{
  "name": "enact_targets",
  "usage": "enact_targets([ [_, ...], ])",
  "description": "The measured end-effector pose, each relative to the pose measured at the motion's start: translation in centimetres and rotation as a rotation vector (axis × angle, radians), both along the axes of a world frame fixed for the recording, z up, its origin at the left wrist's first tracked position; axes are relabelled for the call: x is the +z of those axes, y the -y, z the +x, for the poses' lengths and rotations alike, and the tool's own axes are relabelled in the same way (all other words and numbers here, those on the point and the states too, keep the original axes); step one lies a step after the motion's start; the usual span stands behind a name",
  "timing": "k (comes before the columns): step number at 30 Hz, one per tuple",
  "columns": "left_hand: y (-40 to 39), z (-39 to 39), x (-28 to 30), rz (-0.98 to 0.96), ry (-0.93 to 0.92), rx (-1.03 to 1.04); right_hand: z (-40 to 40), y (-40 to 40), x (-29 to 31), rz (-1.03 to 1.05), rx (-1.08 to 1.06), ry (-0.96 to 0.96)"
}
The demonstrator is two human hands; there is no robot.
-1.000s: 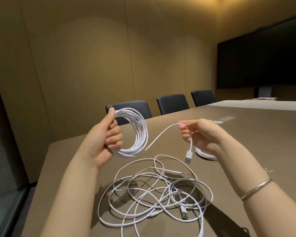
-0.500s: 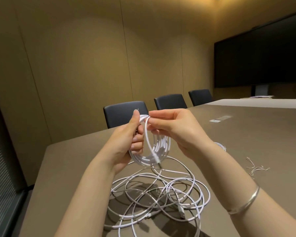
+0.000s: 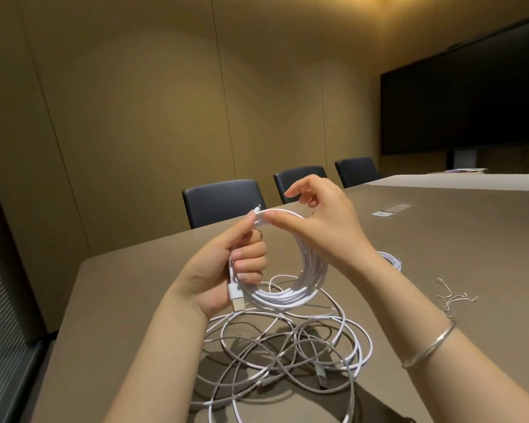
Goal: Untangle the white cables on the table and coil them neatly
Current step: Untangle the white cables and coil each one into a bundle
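A coiled white cable (image 3: 300,288) hangs upright above the table. My left hand (image 3: 226,267) grips its left side, fingers curled through the loop, thumb pressing the top. A USB plug (image 3: 236,298) sticks out below that palm. My right hand (image 3: 321,221) pinches the top of the coil with its thumb and fingers, next to my left thumb. Below both hands a tangle of white cables (image 3: 284,346) lies loose on the brown table (image 3: 440,245). A second coiled cable (image 3: 390,259) rests flat on the table behind my right wrist, partly hidden.
Small white twist ties (image 3: 454,296) lie on the table at the right. A row of black chairs (image 3: 223,201) stands along the far edge. A floor box lid (image 3: 391,209) sits in the tabletop. A large dark screen (image 3: 464,96) fills the right wall.
My right hand brought the loose cable end over to the coil and laid it on as the last loop. The plug now sits under my left palm. Both hands now hold the coil's top.
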State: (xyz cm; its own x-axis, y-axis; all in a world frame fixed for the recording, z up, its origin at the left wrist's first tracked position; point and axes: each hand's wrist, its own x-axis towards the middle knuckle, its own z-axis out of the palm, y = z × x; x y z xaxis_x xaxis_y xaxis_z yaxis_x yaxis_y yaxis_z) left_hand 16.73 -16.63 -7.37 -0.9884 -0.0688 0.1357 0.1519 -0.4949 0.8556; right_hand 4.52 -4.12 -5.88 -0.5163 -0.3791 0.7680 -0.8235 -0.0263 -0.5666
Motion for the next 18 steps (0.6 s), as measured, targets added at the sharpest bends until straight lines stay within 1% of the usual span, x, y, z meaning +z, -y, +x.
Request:
enact_targets([
  [1,0.2,-0.1,-0.1,0.037,-0.016,-0.063,-0.4,-0.1,-0.1,0.057,0.050,0.104],
  [2,0.4,-0.1,-0.1,0.069,-0.029,-0.126,-0.6,-0.1,-0.2,0.129,0.171,0.263],
  [4,0.7,-0.4,-0.3,0.121,-0.025,-0.216,-0.9,-0.4,-0.2,0.234,0.524,0.597],
  [5,1.0,-0.5,-0.5,0.144,-0.001,-0.236,-1.0,-0.5,-0.3,0.258,0.672,0.696],
  [6,1.0,-0.8,-0.6,0.160,0.033,-0.241,-1.1,-0.8,-0.4,0.276,0.746,0.731],
  [7,1.1,-0.8,-0.7,0.162,0.068,-0.217,-1.1,-0.9,-0.6,0.293,0.756,0.725],
  [9,1.1,-0.9,-0.8,0.118,0.134,-0.136,-1.3,-1.1,-0.9,0.329,0.745,0.690],
  [11,0.8,-1.1,-0.9,0.052,0.195,-0.070,-1.8,-1.3,-1.2,0.373,0.796,0.703],
  [13,0.5,-1.4,-1.4,0.025,0.260,-0.083,-2.1,-2.1,-1.5,0.424,0.845,0.735],
  [16,-0.3,-2.0,-2.2,-0.055,0.369,-0.096,-2.0,-3.2,-2.9,0.442,0.793,0.755],
  [18,-1.6,-2.8,-2.9,-0.159,0.438,-0.054,-2.0,-4.0,-4.9,0.380,0.740,0.749],
])
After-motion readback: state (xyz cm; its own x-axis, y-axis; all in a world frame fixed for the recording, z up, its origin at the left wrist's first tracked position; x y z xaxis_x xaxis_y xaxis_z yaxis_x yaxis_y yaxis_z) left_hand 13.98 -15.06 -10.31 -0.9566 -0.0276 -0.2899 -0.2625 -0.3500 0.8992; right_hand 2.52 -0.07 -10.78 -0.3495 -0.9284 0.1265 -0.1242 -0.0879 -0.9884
